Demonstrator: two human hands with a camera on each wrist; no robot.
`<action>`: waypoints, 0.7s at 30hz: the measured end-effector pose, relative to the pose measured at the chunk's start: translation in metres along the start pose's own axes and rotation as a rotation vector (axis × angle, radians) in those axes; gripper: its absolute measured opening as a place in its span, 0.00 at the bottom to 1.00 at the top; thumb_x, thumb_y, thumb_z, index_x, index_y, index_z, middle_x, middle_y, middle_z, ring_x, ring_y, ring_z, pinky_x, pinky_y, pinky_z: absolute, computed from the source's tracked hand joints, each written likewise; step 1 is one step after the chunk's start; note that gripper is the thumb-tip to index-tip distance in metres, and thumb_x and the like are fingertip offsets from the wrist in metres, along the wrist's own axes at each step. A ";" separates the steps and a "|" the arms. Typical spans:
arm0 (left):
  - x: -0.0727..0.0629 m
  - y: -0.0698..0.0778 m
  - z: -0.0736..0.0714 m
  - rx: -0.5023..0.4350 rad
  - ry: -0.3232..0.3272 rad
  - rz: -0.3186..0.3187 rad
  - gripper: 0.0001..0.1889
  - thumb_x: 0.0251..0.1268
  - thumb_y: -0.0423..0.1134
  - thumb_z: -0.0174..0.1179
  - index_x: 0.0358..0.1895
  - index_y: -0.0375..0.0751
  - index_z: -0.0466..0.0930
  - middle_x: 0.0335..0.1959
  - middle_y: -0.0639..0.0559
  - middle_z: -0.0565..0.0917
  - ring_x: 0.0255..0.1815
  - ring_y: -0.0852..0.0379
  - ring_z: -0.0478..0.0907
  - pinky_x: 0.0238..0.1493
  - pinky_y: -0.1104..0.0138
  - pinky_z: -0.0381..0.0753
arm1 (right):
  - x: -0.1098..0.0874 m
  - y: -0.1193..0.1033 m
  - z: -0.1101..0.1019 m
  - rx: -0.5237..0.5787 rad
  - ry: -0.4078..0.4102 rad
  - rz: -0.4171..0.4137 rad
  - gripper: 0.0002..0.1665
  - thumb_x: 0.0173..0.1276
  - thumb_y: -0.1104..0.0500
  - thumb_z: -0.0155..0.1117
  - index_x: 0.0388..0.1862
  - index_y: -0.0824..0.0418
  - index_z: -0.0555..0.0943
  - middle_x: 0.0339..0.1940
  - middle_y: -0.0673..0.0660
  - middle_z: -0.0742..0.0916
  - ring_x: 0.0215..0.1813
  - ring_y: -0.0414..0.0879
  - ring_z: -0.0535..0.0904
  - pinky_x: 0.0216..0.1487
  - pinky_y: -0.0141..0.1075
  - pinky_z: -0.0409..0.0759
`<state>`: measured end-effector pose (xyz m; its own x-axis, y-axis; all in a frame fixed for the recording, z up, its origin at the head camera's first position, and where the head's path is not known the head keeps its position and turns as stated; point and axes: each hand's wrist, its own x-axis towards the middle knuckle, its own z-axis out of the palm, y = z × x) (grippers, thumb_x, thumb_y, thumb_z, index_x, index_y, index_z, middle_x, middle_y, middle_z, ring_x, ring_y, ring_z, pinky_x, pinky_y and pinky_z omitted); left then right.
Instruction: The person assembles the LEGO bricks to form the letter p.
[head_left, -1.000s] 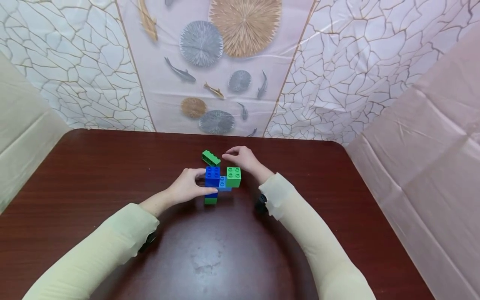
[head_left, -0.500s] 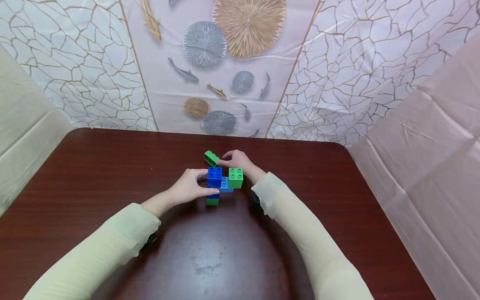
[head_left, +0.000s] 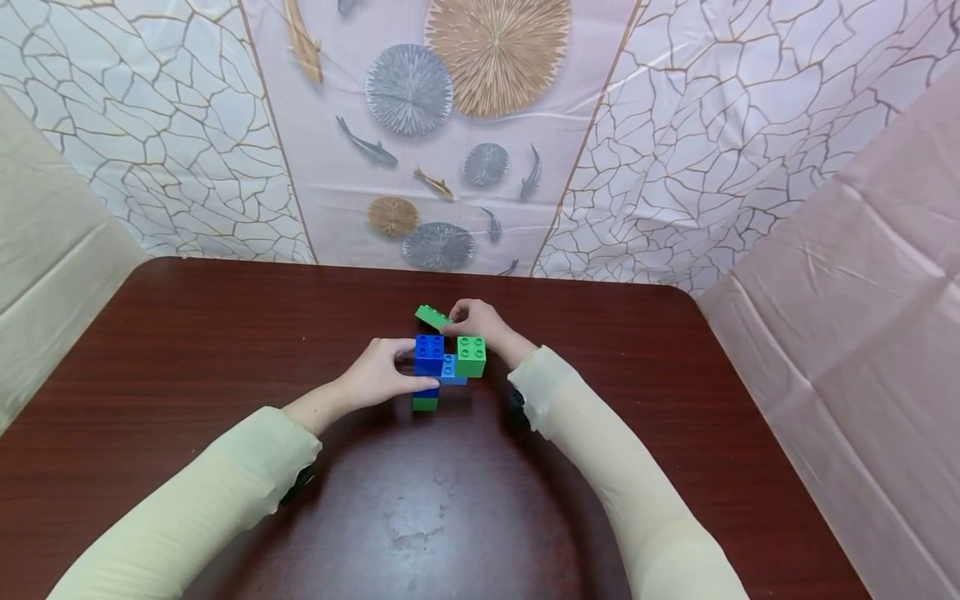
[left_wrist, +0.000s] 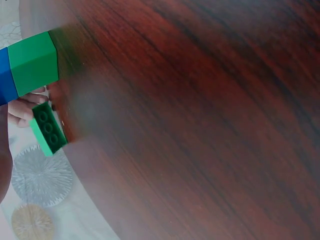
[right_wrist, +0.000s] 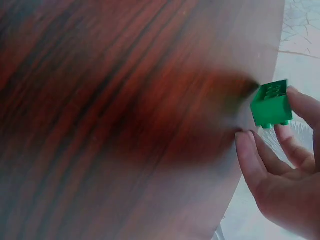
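Observation:
My left hand (head_left: 375, 372) grips a toy-brick stack, thumb in front of its dark blue brick (head_left: 429, 360) and fingers behind. Low on that stack is a green brick (head_left: 425, 404), seen large in the left wrist view (left_wrist: 35, 65). A light blue brick (head_left: 450, 372) juts to the right and bears a bright green brick (head_left: 471, 359). Just beyond, my right hand (head_left: 482, 323) pinches the right end of a long green brick (head_left: 432, 316). The left wrist view shows the hollow underside of this long brick (left_wrist: 48, 129); in the right wrist view, its studs point downward.
The dark red-brown wooden table (head_left: 262, 325) has a shiny patch near the front. Behind it hangs a patterned backdrop (head_left: 442, 179), and a pale cloth wall (head_left: 847, 317) stands at the right.
My right hand has come left to the long green brick and taken its right end. That brick has turned and shifted slightly right. My left hand keeps its grip on the stack.

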<state>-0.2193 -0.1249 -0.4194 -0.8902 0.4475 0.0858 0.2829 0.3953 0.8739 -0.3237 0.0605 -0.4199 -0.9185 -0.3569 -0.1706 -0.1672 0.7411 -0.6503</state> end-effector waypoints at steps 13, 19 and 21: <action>-0.001 0.003 -0.001 0.029 -0.003 -0.013 0.23 0.53 0.45 0.68 0.52 0.40 0.78 0.44 0.47 0.86 0.45 0.55 0.82 0.52 0.59 0.80 | -0.006 0.015 -0.017 0.203 0.075 0.071 0.28 0.60 0.59 0.67 0.60 0.62 0.72 0.57 0.62 0.79 0.56 0.53 0.75 0.55 0.44 0.78; 0.002 0.003 0.001 0.041 -0.007 -0.010 0.24 0.53 0.46 0.68 0.53 0.40 0.78 0.44 0.47 0.85 0.45 0.55 0.82 0.52 0.59 0.80 | -0.013 0.017 -0.030 0.222 0.165 0.024 0.26 0.57 0.65 0.69 0.56 0.60 0.78 0.53 0.59 0.82 0.51 0.50 0.76 0.48 0.39 0.78; 0.003 0.003 0.001 0.046 -0.005 -0.005 0.24 0.53 0.46 0.68 0.53 0.40 0.78 0.44 0.47 0.85 0.45 0.55 0.82 0.52 0.59 0.80 | -0.017 0.015 -0.034 0.228 0.177 0.009 0.26 0.56 0.66 0.69 0.56 0.59 0.79 0.53 0.58 0.83 0.52 0.50 0.76 0.47 0.39 0.78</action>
<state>-0.2210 -0.1212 -0.4176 -0.8898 0.4495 0.0784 0.2944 0.4344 0.8512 -0.3229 0.0972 -0.4015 -0.9713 -0.2308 -0.0580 -0.0922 0.5898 -0.8023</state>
